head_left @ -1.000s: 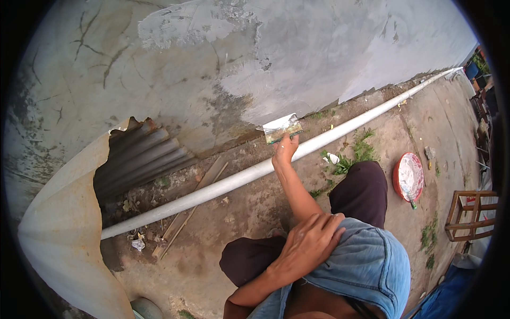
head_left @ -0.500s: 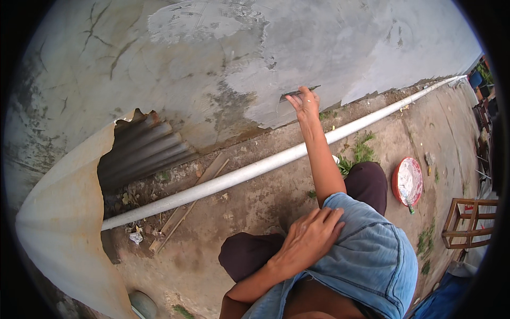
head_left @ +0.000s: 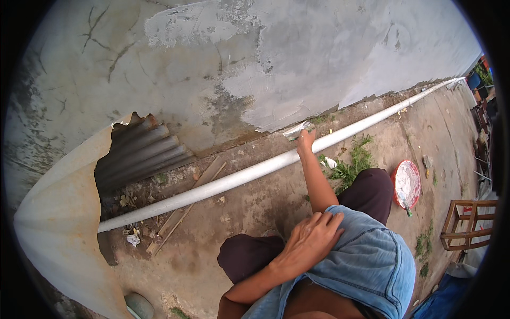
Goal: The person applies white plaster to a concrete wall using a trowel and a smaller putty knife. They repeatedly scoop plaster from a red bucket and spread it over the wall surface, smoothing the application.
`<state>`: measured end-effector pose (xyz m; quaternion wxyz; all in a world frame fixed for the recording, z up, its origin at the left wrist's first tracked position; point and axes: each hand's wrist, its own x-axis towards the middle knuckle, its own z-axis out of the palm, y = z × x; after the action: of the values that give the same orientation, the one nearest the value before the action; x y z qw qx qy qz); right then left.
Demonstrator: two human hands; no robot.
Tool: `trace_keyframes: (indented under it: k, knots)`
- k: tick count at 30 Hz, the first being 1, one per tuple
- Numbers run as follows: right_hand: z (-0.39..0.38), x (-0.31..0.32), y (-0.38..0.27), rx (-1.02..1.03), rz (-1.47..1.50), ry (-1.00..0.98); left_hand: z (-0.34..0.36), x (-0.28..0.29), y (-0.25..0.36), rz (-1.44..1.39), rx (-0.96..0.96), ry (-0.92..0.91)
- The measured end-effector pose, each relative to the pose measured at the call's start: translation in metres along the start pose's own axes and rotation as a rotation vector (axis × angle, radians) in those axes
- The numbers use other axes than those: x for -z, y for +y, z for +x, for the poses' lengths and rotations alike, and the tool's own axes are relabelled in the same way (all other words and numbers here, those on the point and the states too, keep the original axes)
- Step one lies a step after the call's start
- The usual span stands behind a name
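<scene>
My right hand (head_left: 305,142) is closed round a flat scraper (head_left: 295,131), its blade smeared with whitish paste. The blade lies at the foot of the grey wall (head_left: 319,58), just above the white pipe (head_left: 249,173); whether it touches the wall I cannot tell. Pale, fresh-looking filler covers the wall above it, with a darker bare patch (head_left: 226,109) to the left. My left hand (head_left: 314,236) rests on the blue sleeve of my right arm, fingers loosely laid on the cloth and holding nothing. To the right, a red bowl (head_left: 407,185) of white paste has a green-handled tool in it.
The long pipe runs along the wall's base. At left, a bent sheet (head_left: 64,212) stands before corrugated sheeting (head_left: 143,151). Wooden strips (head_left: 183,210) lie on the ground. Green weeds (head_left: 353,162) grow near my right knee. A wooden frame (head_left: 467,234) stands far right.
My right hand and the scraper have moved down from the wall's face to its foot by the pipe. The blade has tilted, showing its pale, smeared side. My left hand has stayed put.
</scene>
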<state>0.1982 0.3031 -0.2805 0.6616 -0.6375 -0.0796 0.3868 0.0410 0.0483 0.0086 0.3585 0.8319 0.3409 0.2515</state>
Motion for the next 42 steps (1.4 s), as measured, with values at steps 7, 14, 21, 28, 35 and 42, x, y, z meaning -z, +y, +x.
trace_keyframes:
  k: [7,14,21,28,35,42]
  knots:
    - [-0.058,-0.052,-0.055,0.084,0.185,-0.209,-0.001,0.002,-0.002,0.031,0.049,-0.012]
    - [-0.168,-0.092,-0.083,0.577,-0.038,-0.258,-0.005,0.006,0.0,0.027,0.031,0.015]
    - [-0.223,-0.106,-0.056,1.166,-0.305,-0.331,-0.01,0.013,-0.003,0.019,-0.02,0.072]
    - [-0.178,-0.063,-0.122,0.797,0.049,-0.177,-0.019,0.017,0.0,-0.028,0.007,0.025]
    - [-0.215,-0.163,-0.15,1.196,-0.163,0.094,-0.028,0.039,-0.005,0.008,0.019,0.164]
    - [-0.278,-0.201,-0.104,1.37,-0.159,-0.049,-0.035,0.051,-0.006,-0.131,0.025,0.167]
